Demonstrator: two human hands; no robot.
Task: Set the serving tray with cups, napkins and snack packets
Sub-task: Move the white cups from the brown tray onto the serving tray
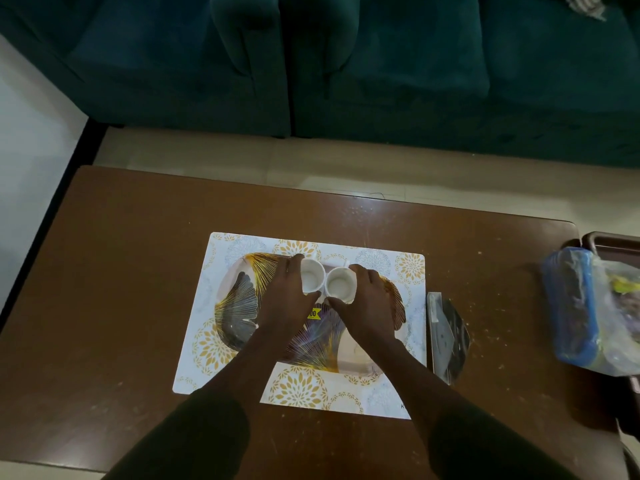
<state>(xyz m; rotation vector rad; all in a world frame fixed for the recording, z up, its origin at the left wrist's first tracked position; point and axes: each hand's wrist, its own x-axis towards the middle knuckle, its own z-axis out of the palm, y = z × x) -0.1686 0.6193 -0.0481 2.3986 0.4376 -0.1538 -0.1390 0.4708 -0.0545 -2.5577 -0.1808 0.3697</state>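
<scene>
A brown tabletop [138,271] carries a patterned mat [398,271], and on it the tray [239,303]. Two white cups [341,284] stand touching at the tray's far side. Left hand [287,296] and right hand [370,303] each wrap one, fingers [294,263] curled round the outer walls.

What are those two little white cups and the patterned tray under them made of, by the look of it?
The two white cups look like glazed ceramic: opaque, thick-rimmed, smooth, though white plastic cannot be ruled out. The tray looks like glossy printed plastic or melamine: a fan-leaf pattern in gold lines with a soft sheen, and a yellow sticker on it. The left hand and right hand each grip a cup.
</scene>
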